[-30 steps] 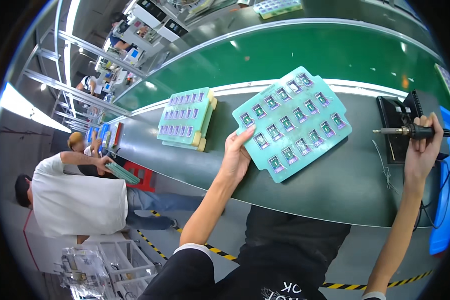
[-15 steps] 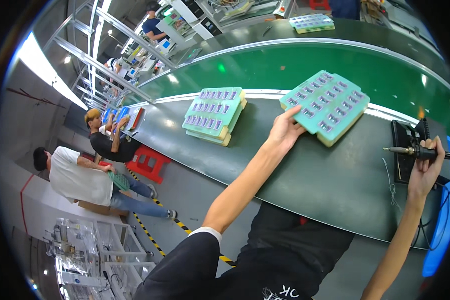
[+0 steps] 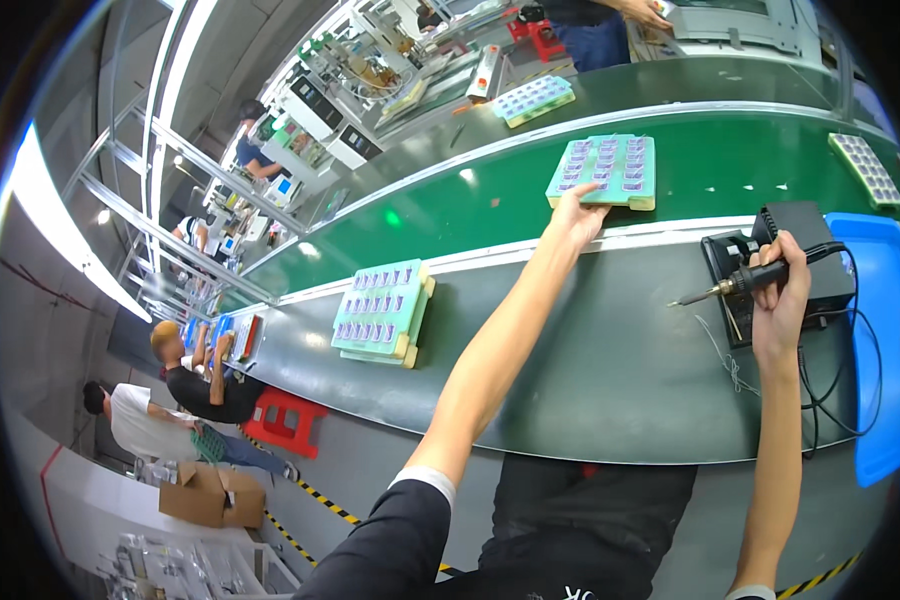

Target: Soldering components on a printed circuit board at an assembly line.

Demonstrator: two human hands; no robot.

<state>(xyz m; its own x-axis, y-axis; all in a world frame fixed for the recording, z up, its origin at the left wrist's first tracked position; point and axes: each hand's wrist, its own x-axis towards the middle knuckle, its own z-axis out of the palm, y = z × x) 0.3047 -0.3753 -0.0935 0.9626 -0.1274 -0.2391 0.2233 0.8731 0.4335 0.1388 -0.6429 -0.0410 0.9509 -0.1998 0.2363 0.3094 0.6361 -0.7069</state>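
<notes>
My left hand (image 3: 577,220) grips the near edge of a pale green tray (image 3: 582,187) holding rows of small purple-and-silver parts. The tray is over the green belt (image 3: 450,205), just past the metal rail; whether it touches the belt I cannot tell. In my right hand (image 3: 782,300) is a soldering iron (image 3: 738,282), its tip pointing left above the dark bench (image 3: 570,370). Close beneath the iron stands a black holder (image 3: 715,262). A stack of similar green trays (image 3: 380,315), also filled with parts, sits on the bench left of my left arm.
Beside the holder are a black box (image 3: 818,262) with cables and a blue bin (image 3: 885,445). Another filled tray (image 3: 865,170) lies on the belt at far right, and one (image 3: 533,100) beyond the belt. Thin wire (image 3: 735,375) lies on the bench. People work at left and across.
My left hand has carried the tray away from me, from over the bench to over the green belt. The soldering iron stays in my right hand. The whole view has shifted rightward.
</notes>
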